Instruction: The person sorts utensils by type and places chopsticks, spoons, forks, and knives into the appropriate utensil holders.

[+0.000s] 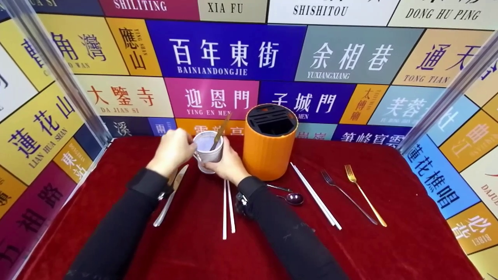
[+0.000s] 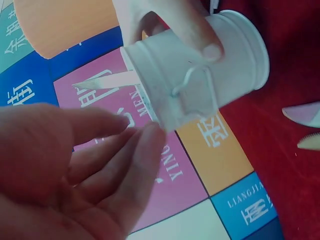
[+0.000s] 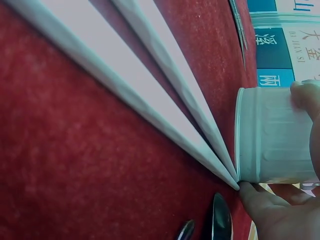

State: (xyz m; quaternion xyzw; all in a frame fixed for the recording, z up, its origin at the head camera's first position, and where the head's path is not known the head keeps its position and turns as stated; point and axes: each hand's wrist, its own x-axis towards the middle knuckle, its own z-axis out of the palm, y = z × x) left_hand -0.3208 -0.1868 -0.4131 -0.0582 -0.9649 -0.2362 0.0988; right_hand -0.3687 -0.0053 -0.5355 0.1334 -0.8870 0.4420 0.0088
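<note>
A small white bucket point(image 1: 210, 155) with a wire loop on its side stands near the back of the cloth, slightly tilted. My right hand point(image 1: 229, 163) grips it around the side, and in the left wrist view that hand's thumb point(image 2: 212, 51) presses on the bucket's wall. From its mouth sticks a gold-coloured knife point(image 1: 221, 130), leaning right; the lower part is hidden inside. My left hand point(image 1: 175, 149) is at the bucket's left rim, fingers loosely bent with fingertips close to the edge. Nothing shows between them.
An orange utensil holder point(image 1: 269, 151) with a slotted black top stands right of the bucket. On the red cloth lie a silver knife point(image 1: 169, 202), white chopsticks point(image 1: 225, 210), more chopsticks point(image 1: 316, 196), a dark spoon point(image 1: 294, 198), a dark fork point(image 1: 348, 196) and a gold fork point(image 1: 365, 194).
</note>
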